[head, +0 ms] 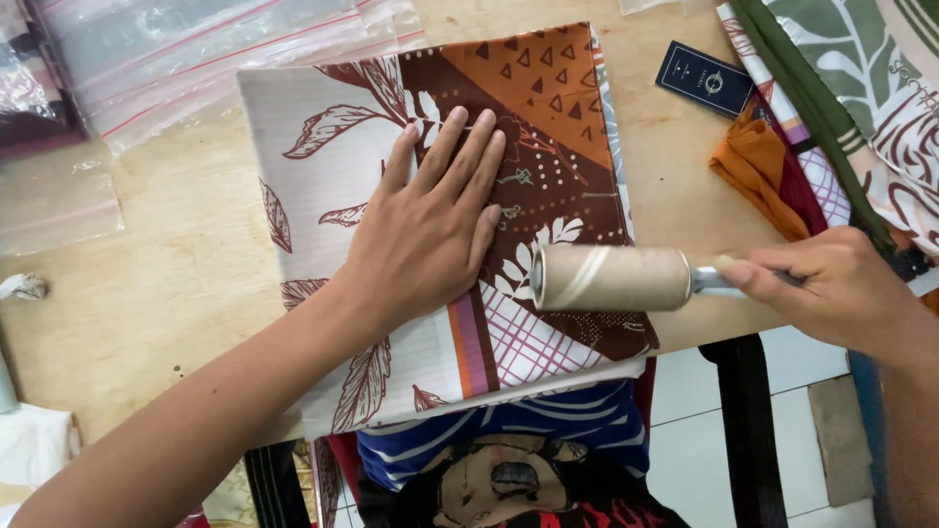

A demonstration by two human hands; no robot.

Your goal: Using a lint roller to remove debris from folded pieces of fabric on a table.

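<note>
- Left hand (430, 230): laid flat, palm down, on the folded patterned cloth (391, 196); fingers (460, 156) extended and close together, pointing away from the body; thumb alongside; nothing pinched.
- Right hand (841, 288): closed around the pale handle of the lint roller (608, 278); fingers curled over the handle, thumb laid along it toward the roll.
- Lint roller: beige cylinder held level, axis running left to right; positioned over the near right part of the cloth, just beside the left hand's little-finger side; contact with the cloth not determinable.
- Folded patterned cloth: spread flat on the wooden tabletop (186, 284); white ground with brown leaf print on the left, brown and orange panels with triangles and dots on the right, striped and checked section at the near edge; near edge overhanging the tabletop edge.
- Clear zip bags (176, 49): stacked at the far left corner of the tabletop, touching the cloth's far left corner.
- Dark blue card (706, 78): flat on the tabletop, right of the cloth, apart from it.
- Pile of further printed fabrics (831, 127): at the right edge, including an orange piece and a green leaf print.
- Below the tabletop edge: blue striped fabric (509, 425) and tiled floor (704, 391).
</note>
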